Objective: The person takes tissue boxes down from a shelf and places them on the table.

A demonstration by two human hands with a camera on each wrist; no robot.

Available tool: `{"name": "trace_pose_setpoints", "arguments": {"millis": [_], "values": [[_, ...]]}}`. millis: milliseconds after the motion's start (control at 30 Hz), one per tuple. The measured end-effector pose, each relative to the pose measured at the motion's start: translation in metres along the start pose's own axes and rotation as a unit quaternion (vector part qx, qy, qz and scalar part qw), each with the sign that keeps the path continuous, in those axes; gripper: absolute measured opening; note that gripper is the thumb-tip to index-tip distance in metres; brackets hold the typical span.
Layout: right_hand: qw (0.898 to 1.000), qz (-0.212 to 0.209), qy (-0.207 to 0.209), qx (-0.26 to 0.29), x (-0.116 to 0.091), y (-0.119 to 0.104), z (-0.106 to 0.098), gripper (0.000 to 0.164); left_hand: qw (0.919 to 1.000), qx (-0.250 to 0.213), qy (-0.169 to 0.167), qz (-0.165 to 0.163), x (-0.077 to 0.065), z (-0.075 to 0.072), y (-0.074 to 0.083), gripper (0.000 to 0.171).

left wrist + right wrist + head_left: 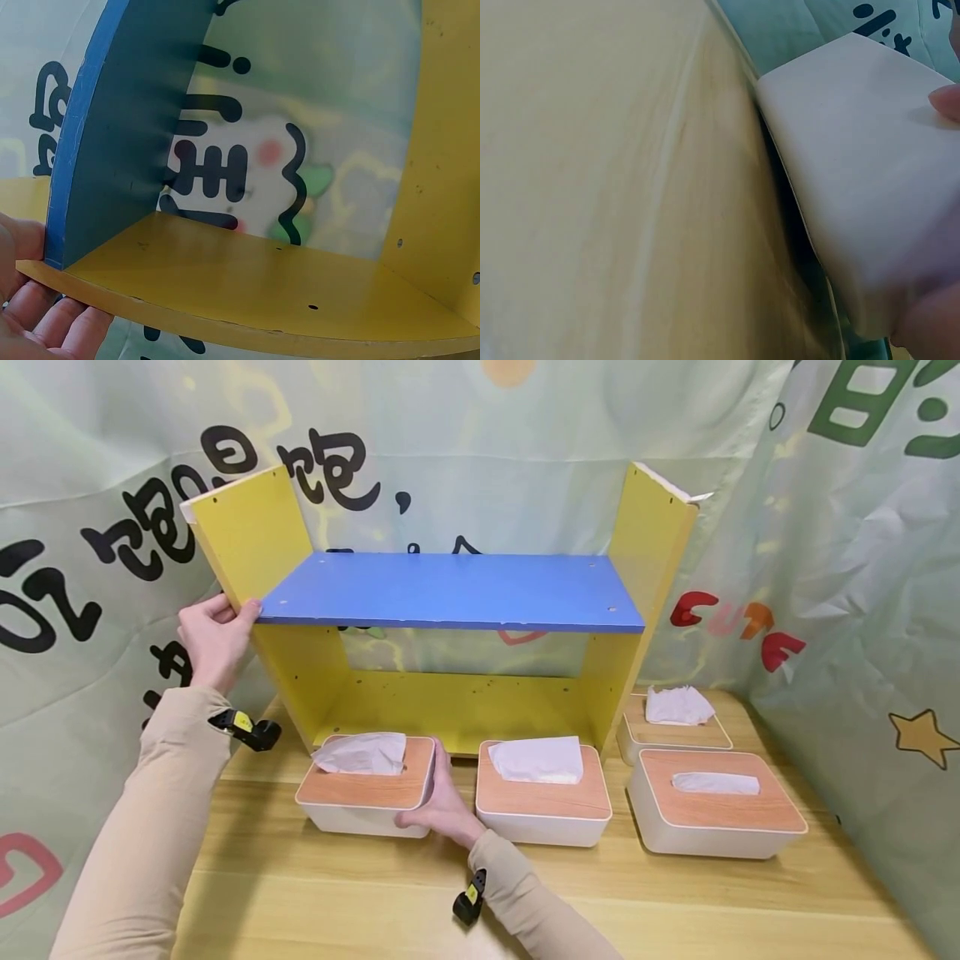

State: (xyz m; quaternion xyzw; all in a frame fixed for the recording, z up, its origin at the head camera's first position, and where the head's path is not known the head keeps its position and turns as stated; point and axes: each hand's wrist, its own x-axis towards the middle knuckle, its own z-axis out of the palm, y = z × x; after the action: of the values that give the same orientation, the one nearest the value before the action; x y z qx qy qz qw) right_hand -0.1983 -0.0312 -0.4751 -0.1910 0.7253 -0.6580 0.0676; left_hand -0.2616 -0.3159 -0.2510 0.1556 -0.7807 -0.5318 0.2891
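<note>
A small shelf unit with yellow side panels (251,539) and a blue board (450,589) stands upright on the table. My left hand (217,639) grips the front edge of its left panel beside the blue board's end. In the left wrist view, the fingers (64,322) lie on the panel's outer side. My right hand (446,802) holds the right end of a white tissue box (360,820) with a wood-look lid, thumb on the front. The box's white wall (870,150) is blurred in the right wrist view; whether it touches the table I cannot tell.
A second tissue box (543,829) stands just right of my right hand. Further right are a third (712,839) and, behind it, a fourth (675,735) beside the shelf. Printed cloth (847,610) hangs around the wooden table (360,902).
</note>
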Motion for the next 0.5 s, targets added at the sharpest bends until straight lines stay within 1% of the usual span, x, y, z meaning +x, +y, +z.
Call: {"name": "trace_pose_setpoints", "arguments": {"millis": [500], "values": [[0.999, 0.032, -0.002, 0.014, -0.001, 0.0053, 0.0012, 0.133, 1.0, 0.006, -0.003, -0.002, 0.0013, 0.0009, -0.001, 0.049]]}}
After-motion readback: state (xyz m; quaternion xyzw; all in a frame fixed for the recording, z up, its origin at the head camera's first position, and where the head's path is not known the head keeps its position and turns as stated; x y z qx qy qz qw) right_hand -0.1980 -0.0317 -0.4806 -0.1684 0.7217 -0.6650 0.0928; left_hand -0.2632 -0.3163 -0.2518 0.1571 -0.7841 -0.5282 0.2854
